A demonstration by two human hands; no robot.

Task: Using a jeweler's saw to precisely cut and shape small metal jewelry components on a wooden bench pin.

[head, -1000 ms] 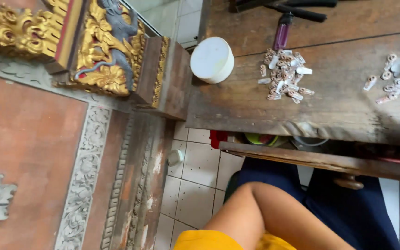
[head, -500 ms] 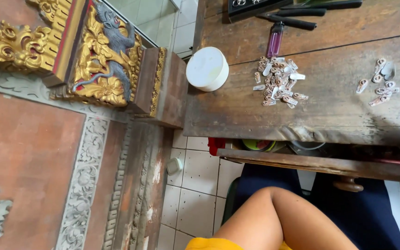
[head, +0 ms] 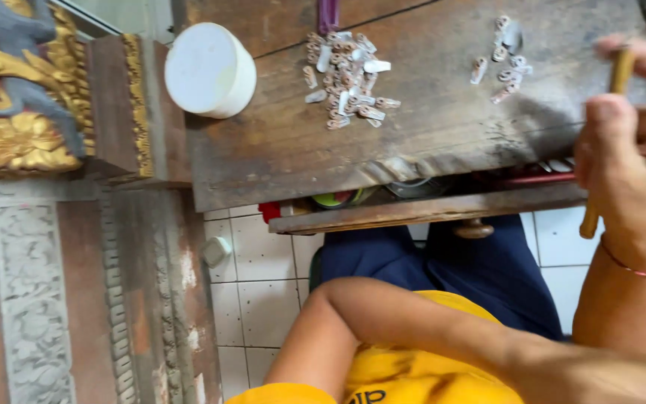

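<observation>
Worn wooden table (head: pixel 428 142) with white tub (head: pixel 209 69), two small-piece heaps, right hand (head: pixel 629 161) pinching a wooden stick (head: pixel 607 142).

No packages, labels, signs, screens.

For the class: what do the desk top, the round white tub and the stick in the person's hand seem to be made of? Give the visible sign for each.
Desk top: bare, worn wood; grain, a plank seam and dark stains show.
Round white tub: probably plastic; smooth, even, matt white.
Stick in the right hand: looks like wood or bamboo; tan and slender, but partly hidden, so uncertain.
</observation>
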